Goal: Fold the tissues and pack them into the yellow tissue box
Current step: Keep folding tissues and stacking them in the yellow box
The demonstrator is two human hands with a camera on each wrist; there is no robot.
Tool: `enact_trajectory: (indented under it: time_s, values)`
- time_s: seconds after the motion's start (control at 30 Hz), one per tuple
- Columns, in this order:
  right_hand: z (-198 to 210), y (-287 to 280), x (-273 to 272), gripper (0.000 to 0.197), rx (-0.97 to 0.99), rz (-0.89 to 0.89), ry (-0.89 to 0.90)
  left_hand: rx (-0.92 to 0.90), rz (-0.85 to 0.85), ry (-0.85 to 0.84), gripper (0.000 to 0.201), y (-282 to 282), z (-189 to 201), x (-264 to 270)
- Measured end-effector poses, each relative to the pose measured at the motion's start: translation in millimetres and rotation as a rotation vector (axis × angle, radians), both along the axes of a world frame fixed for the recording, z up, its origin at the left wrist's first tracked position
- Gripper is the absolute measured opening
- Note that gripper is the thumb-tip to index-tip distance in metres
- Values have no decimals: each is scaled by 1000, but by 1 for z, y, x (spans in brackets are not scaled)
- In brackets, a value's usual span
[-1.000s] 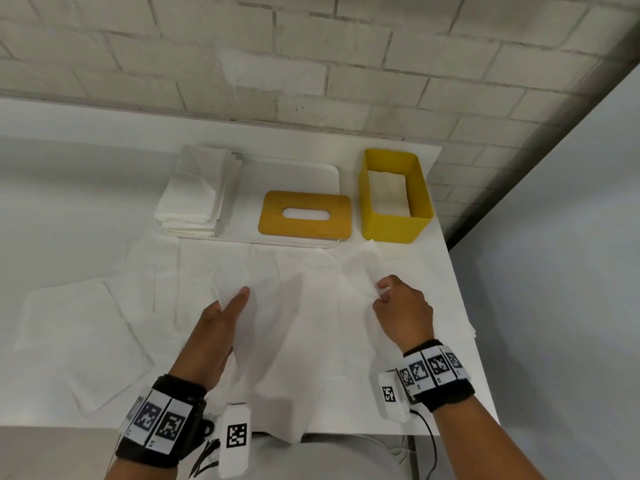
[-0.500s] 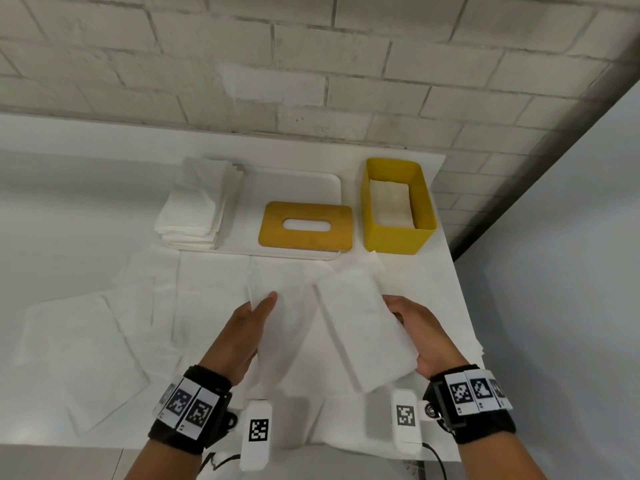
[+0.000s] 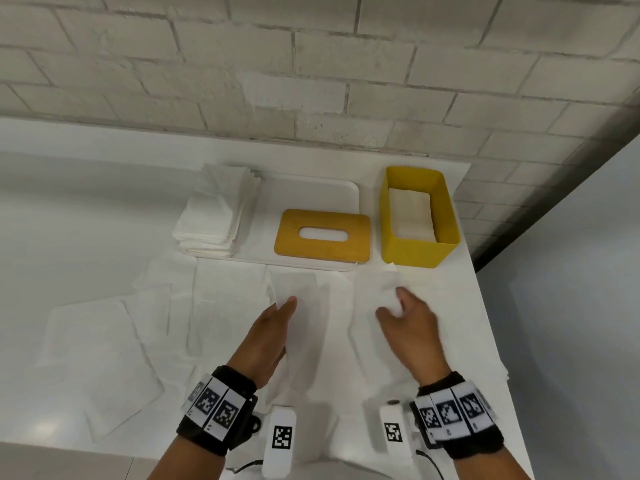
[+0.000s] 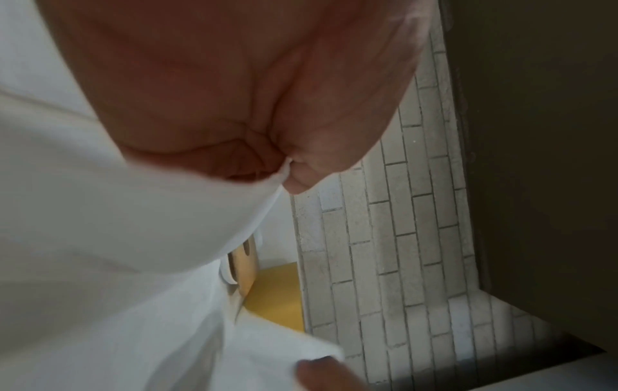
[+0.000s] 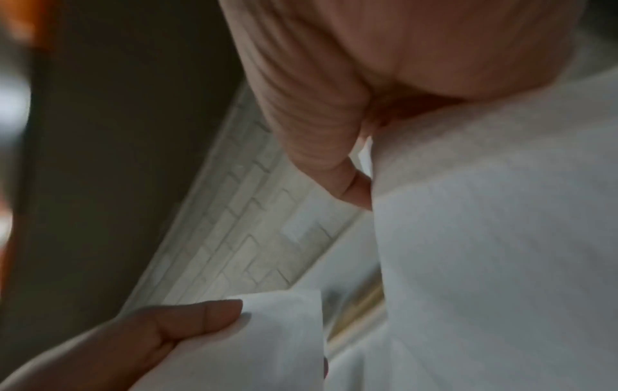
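- Far left, loose flat white tissue sheets (image 3: 86,337) lie spread on the white worktop (image 3: 69,202); a folded white stack (image 3: 214,216) sits behind them.
- The left hand (image 3: 270,337) pinches one edge of the white tissue (image 3: 301,306) being folded.
- The right hand (image 3: 408,327) pinches the opposite edge; bringing the edges together evenly should give a cleaner crease.
- Far right, the open yellow tissue box (image 3: 415,251) already holds tissues, its slotted tan lid (image 3: 322,251) beside it.

The blurred right hand (image 3: 410,327) hides part of the thin white paper tissue (image 3: 372,306); the yellow plastic tissue box (image 4: 276,296) is mostly covered in the left wrist view
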State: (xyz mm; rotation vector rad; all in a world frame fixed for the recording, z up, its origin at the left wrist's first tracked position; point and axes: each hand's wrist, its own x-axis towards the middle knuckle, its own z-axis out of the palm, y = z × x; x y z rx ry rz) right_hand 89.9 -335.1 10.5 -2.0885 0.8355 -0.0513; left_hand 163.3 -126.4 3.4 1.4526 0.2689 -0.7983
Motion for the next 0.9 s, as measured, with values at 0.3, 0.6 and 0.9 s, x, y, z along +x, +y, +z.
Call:
enact_trajectory:
  time_s: [0.3, 0.6, 0.9]
  values:
    - [66, 59, -5, 24, 82, 486, -231, -350, -4, 13, 48, -24, 39, -4]
    - [54, 39, 1, 53, -6, -23, -364, -465, -11, -9, 53, -30, 35, -17]
    - [56, 18, -6, 8, 162, -71, -518, -440, 38, -54, 49, -35, 45, -20]
